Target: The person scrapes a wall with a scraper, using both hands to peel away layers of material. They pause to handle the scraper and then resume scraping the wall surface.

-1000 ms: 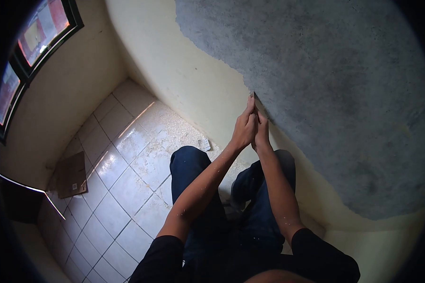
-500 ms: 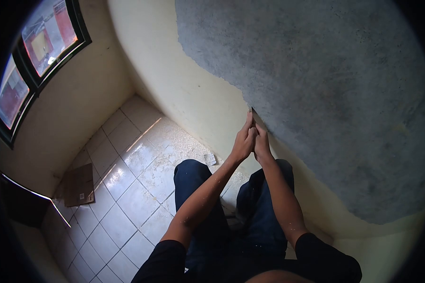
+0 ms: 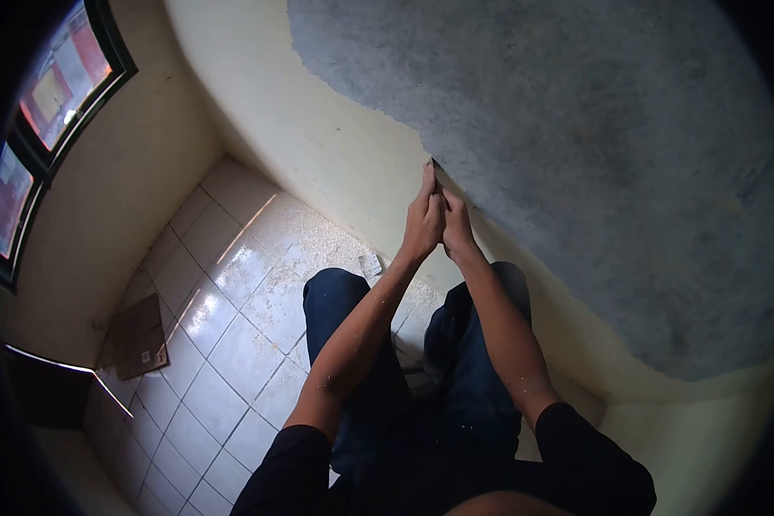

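Observation:
Both of my hands are together at the wall, where the cream paint (image 3: 361,142) meets a large bare grey patch (image 3: 559,163). My left hand (image 3: 423,219) has a finger stretched up along a small dark-edged tool (image 3: 434,162), whose tip touches the ragged paint edge. Close against it on the right, my right hand (image 3: 457,224) is closed around the tool's lower part. Most of the tool is hidden by the fingers, so its shape cannot be made out.
Pale crumbs (image 3: 310,241) lie on the tiled floor (image 3: 241,353) along the wall, with a small light piece (image 3: 371,264) among them. A brown flat board (image 3: 138,340) is at the left, below a dark-framed window (image 3: 60,95). My bent knees (image 3: 340,297) are near the wall.
Both hands have moved a little up and left in the view, still together on the tool. The whole view has shifted slightly too.

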A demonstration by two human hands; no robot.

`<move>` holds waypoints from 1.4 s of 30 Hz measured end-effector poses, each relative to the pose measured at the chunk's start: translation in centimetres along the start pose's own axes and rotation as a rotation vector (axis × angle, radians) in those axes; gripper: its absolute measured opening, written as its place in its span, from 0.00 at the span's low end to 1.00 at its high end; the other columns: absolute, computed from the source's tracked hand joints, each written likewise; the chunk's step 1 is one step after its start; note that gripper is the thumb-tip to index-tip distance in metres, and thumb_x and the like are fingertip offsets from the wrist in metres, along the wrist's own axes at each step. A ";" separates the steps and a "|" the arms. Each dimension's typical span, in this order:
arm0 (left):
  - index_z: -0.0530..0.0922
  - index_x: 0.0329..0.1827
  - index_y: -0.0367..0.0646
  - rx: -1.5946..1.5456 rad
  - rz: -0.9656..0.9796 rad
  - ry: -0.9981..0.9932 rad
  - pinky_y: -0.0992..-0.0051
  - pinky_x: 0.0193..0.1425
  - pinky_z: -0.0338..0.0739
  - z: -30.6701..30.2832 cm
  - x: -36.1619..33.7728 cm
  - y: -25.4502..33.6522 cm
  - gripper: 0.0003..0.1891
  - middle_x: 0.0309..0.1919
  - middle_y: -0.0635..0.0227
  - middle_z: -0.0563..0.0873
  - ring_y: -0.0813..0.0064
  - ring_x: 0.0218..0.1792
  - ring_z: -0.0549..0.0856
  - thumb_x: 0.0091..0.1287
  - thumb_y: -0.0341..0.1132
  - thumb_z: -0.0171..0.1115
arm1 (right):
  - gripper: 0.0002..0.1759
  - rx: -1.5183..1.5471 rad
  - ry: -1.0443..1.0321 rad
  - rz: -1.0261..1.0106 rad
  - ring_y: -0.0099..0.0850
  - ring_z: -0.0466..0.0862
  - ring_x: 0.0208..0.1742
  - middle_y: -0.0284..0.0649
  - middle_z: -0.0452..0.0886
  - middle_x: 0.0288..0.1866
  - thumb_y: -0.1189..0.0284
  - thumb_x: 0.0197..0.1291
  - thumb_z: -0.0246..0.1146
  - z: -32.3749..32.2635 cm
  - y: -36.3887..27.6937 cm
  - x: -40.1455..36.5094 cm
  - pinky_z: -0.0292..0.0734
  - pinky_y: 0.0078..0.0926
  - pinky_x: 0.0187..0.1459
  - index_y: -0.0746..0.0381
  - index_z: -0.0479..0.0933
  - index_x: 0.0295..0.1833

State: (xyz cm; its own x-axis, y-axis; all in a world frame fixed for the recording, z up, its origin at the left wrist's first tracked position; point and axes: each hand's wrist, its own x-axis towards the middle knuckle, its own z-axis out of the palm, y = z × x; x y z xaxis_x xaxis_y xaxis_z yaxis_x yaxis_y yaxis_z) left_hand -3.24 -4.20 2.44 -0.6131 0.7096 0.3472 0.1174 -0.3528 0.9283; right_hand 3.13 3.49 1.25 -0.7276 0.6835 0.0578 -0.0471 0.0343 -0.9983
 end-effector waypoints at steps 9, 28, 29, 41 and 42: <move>0.53 0.88 0.29 0.015 0.027 0.052 0.69 0.86 0.57 1.9 -0.7 -1.5 0.33 0.86 0.41 0.62 0.55 0.85 0.64 0.84 0.36 0.44 | 0.25 0.044 0.040 0.086 0.33 0.82 0.70 0.45 0.81 0.71 0.66 0.83 0.53 -1.5 -1.0 -1.6 0.76 0.29 0.70 0.61 0.72 0.79; 0.55 0.87 0.28 0.006 0.140 0.061 0.67 0.89 0.53 1.3 -0.7 0.5 0.31 0.88 0.45 0.59 0.58 0.88 0.59 0.84 0.31 0.46 | 0.26 0.016 0.051 -0.123 0.35 0.79 0.75 0.50 0.78 0.77 0.73 0.84 0.50 -0.7 -2.0 -2.0 0.70 0.31 0.76 0.71 0.69 0.81; 0.55 0.87 0.28 -0.003 0.134 0.054 0.67 0.89 0.53 1.2 -0.8 0.7 0.31 0.88 0.45 0.59 0.58 0.88 0.59 0.84 0.31 0.46 | 0.26 0.012 0.049 -0.144 0.35 0.79 0.75 0.50 0.78 0.77 0.73 0.84 0.50 -0.5 -2.2 -2.1 0.70 0.31 0.76 0.71 0.69 0.81; 0.54 0.88 0.30 -0.052 0.064 0.047 0.67 0.88 0.54 -1.4 2.0 -0.9 0.32 0.88 0.41 0.55 0.53 0.88 0.57 0.83 0.32 0.43 | 0.28 -0.043 -0.006 -0.105 0.32 0.81 0.73 0.46 0.81 0.75 0.68 0.82 0.54 2.1 -3.5 1.8 0.73 0.29 0.72 0.69 0.70 0.81; 0.54 0.88 0.31 -0.027 0.087 0.054 0.69 0.86 0.58 -1.7 1.7 -1.0 0.33 0.88 0.44 0.58 0.57 0.87 0.61 0.83 0.33 0.44 | 0.28 -0.039 0.003 -0.129 0.32 0.81 0.73 0.45 0.81 0.75 0.68 0.82 0.54 2.8 -3.8 1.1 0.73 0.29 0.73 0.69 0.70 0.81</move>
State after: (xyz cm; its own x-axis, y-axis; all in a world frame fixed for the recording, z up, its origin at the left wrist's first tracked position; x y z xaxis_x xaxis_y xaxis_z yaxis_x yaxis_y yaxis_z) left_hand -5.70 -3.71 1.87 -0.6429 0.6417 0.4182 0.1516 -0.4285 0.8907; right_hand 0.57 2.07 5.17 -0.7152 0.6737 0.1860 -0.1134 0.1507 -0.9820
